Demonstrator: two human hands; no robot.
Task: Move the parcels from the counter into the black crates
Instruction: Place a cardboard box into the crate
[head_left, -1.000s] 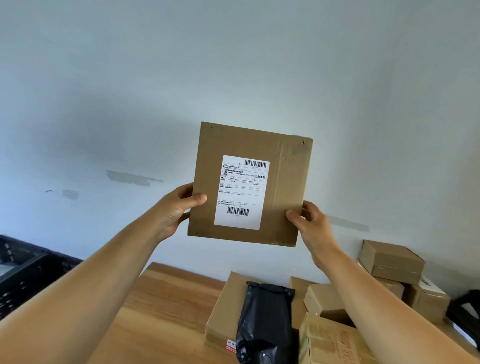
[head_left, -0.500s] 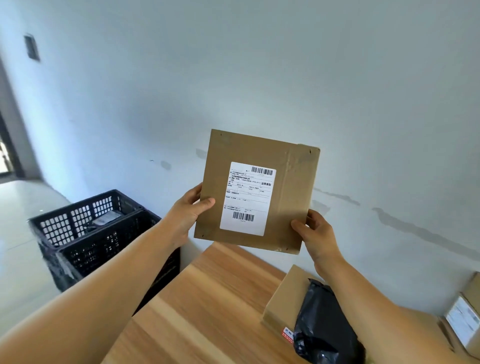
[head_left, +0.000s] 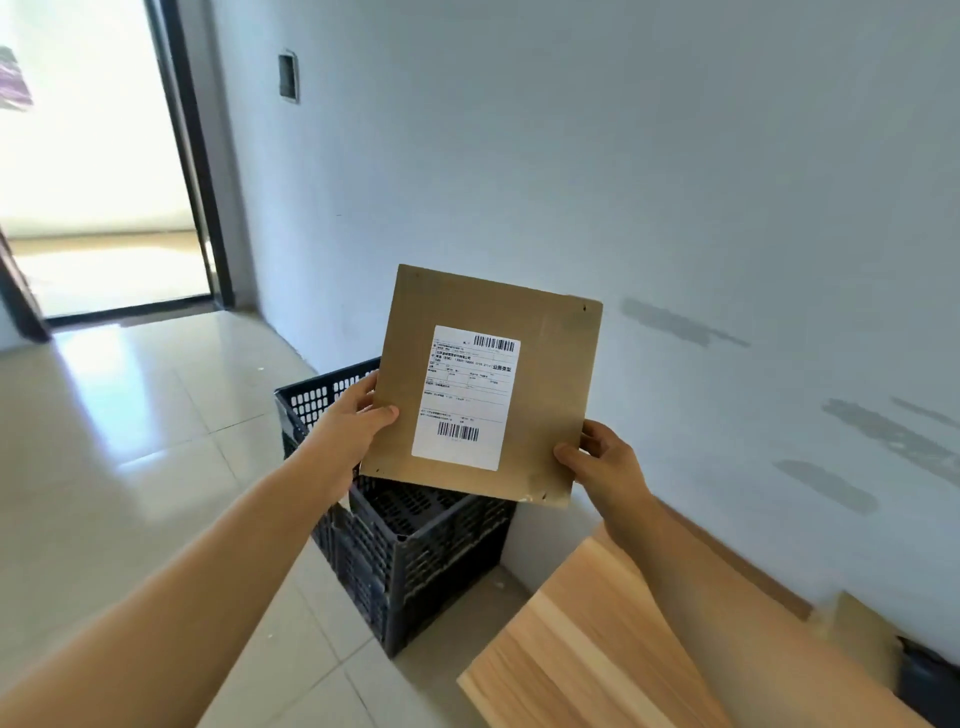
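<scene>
Risk: I only pinch the flat parcel (head_left: 483, 384) by its lower edges, so if I let go w/ it upright it could catch a crate rim and tip onto the floor. Left hand (head_left: 348, 423) and right hand (head_left: 597, 460) both closed on it, label facing me, held above the black crates (head_left: 415, 545), left of the table (head_left: 597, 649).

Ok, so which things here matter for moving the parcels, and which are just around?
Part of the job:
flat cardboard parcel, held in left hand and right hand
black crates on the floor
wooden counter

Just around:
doorway
wall box
</scene>
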